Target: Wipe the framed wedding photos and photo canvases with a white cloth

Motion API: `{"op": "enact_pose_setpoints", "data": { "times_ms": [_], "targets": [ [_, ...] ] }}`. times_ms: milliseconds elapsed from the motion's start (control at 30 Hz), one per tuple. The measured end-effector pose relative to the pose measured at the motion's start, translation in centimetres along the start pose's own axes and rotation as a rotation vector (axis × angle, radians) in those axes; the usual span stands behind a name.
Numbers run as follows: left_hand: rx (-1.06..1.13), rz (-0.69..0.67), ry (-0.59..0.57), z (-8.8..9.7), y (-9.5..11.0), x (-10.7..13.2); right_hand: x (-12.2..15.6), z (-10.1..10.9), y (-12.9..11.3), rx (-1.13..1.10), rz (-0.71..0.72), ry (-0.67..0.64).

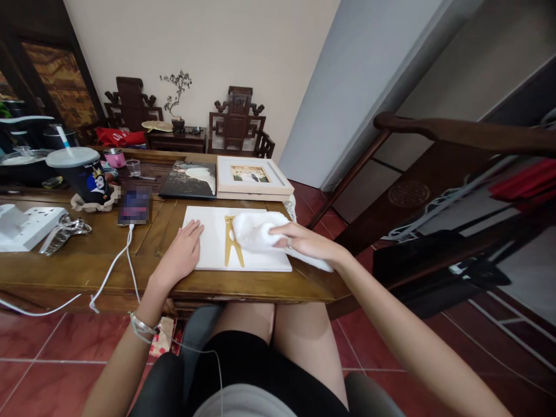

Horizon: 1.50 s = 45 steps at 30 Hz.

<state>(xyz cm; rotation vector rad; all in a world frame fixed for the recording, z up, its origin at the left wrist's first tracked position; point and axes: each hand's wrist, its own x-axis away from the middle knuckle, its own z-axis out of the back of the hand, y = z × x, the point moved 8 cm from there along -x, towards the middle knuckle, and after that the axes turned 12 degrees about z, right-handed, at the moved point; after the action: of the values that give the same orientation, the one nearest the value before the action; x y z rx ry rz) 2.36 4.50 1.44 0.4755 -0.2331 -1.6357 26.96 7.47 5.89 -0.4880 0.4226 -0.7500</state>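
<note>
A white picture frame (212, 243) lies face down on the wooden table (87, 266), its gold stand (231, 246) showing on the back. My left hand (182, 255) rests flat on the frame's left edge, fingers stretched out. My right hand (304, 240) presses a white cloth (256, 230) onto the frame's right part, fingers curled over the cloth. The cloth's tail hangs off under my right wrist.
Behind the frame lie a dark picture (190, 179) and a white framed photo (252, 175). To the left are a phone (134, 205) with a white cable, a large lidded cup (82, 174), a white power strip (30, 226). A wooden rail (456, 133) runs at right.
</note>
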Motion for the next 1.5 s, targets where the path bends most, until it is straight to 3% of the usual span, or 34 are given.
{"op": "enact_pose_setpoints", "data": {
  "times_ms": [167,300,400,500,600,700,833,1033,1167,1300,1500],
  "targets": [
    [0.008,-0.001,-0.005,0.1,0.0,0.1,-6.3,-1.8,-0.1,0.027,0.134,0.054],
    [0.013,-0.005,-0.005,0.2,0.0,0.0,-7.5,-3.4,-1.6,0.143,0.188,0.058],
    [0.022,-0.005,-0.004,0.2,0.1,0.0,-5.4,-4.9,-3.8,0.201,0.248,-0.012],
    [0.024,-0.009,-0.002,0.2,0.1,0.1,-1.6,-5.9,-6.5,0.226,0.284,-0.1],
    [0.019,-0.011,0.001,0.1,0.1,0.1,2.2,-6.3,-9.4,0.213,0.332,-0.185],
    [0.02,-0.012,0.015,0.2,0.2,0.1,4.1,-5.8,-11.1,0.19,0.365,-0.226],
    [0.022,-0.016,0.013,0.1,0.1,0.1,2.3,-4.9,-9.5,0.189,0.341,-0.176],
    [0.034,-0.03,0.024,0.2,0.1,0.1,-5.6,-4.4,-4.3,0.189,0.3,-0.013],
    [0.026,-0.015,0.006,0.3,0.2,0.1,-8.9,-4.4,-3.0,0.226,0.254,0.045],
    [0.024,-0.015,0.004,0.3,0.2,0.1,-8.1,-5.5,-4.0,0.26,0.292,0.002],
    [0.031,-0.025,0.029,0.1,0.0,0.0,-1.6,-7.3,-8.9,0.3,0.372,-0.128]
  ]
}}
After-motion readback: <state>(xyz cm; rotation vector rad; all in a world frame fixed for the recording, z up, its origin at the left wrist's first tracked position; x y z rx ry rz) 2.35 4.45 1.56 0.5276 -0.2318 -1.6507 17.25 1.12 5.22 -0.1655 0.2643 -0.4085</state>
